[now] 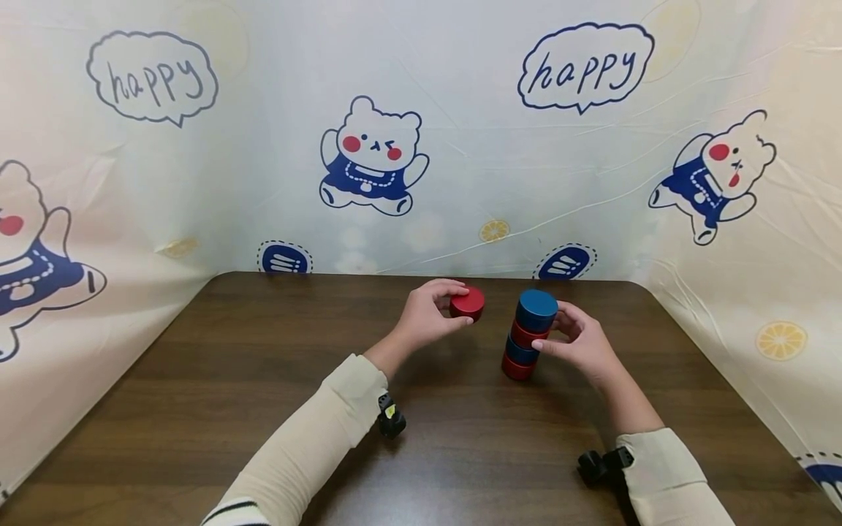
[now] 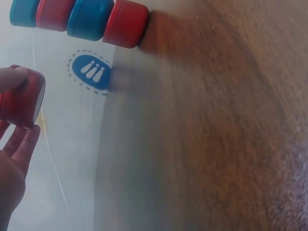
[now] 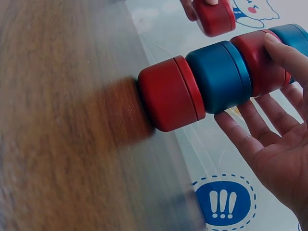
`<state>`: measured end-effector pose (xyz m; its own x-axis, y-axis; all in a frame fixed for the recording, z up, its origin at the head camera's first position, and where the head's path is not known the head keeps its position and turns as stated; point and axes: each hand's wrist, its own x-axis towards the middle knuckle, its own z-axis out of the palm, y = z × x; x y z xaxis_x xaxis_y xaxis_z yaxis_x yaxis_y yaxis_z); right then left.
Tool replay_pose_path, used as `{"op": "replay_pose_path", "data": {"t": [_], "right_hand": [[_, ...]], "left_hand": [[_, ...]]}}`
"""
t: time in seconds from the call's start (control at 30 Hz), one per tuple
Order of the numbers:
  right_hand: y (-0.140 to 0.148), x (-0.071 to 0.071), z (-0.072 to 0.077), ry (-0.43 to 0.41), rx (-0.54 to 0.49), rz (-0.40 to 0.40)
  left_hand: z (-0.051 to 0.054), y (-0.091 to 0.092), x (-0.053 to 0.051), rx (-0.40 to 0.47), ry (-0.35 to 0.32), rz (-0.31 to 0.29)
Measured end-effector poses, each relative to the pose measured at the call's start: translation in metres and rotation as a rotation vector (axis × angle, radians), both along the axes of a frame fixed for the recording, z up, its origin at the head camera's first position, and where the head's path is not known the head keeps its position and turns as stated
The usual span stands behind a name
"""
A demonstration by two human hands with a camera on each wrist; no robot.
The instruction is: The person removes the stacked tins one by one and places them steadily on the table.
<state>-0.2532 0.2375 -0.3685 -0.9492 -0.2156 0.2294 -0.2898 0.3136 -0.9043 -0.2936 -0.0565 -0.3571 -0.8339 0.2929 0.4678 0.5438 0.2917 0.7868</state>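
Observation:
A red round lidded tin [image 1: 468,305] is pinched between thumb and fingers of my left hand [image 1: 427,315], raised off the table to the left of a stack. That stack has a red tin [image 3: 168,96] at the bottom, then a blue tin [image 3: 219,77], another red tin [image 3: 262,62] and a blue tin [image 1: 536,308] on top. My right hand [image 1: 582,347] holds the stack from its right side, thumb on the upper red tin and fingers around the far side. In the head view the stack stands on the table; some fingertips are hidden behind it.
The brown wooden table [image 1: 217,394] has its far edge just behind the stack. A printed curtain [image 1: 473,183] with bears and speech bubbles hangs behind and along both sides. A small black camera [image 1: 391,416] sits at the left wrist, another black camera [image 1: 604,466] at the right.

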Motion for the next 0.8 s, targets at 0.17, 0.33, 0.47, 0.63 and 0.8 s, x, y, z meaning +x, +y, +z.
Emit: {"op": "replay_pose_path", "data": {"t": [0.17, 0.33, 0.47, 0.63, 0.8], "right_hand": [[0.001, -0.001, -0.001, 0.000, 0.006, -0.003], [-0.001, 0.000, 0.000, -0.006, -0.004, -0.001], [-0.001, 0.000, 0.000, -0.005, -0.006, 0.001], [-0.001, 0.002, 0.002, -0.001, -0.009, -0.001], [-0.002, 0.002, 0.002, -0.001, -0.013, -0.002]], "left_hand": [[-0.008, 0.000, -0.004, -0.002, -0.007, 0.003], [-0.015, 0.000, -0.007, -0.010, -0.037, 0.016], [-0.020, -0.001, -0.009, -0.021, -0.068, 0.021], [-0.024, -0.002, -0.010, -0.024, -0.100, 0.012], [-0.026, -0.002, -0.013, -0.054, -0.143, 0.002]]}}
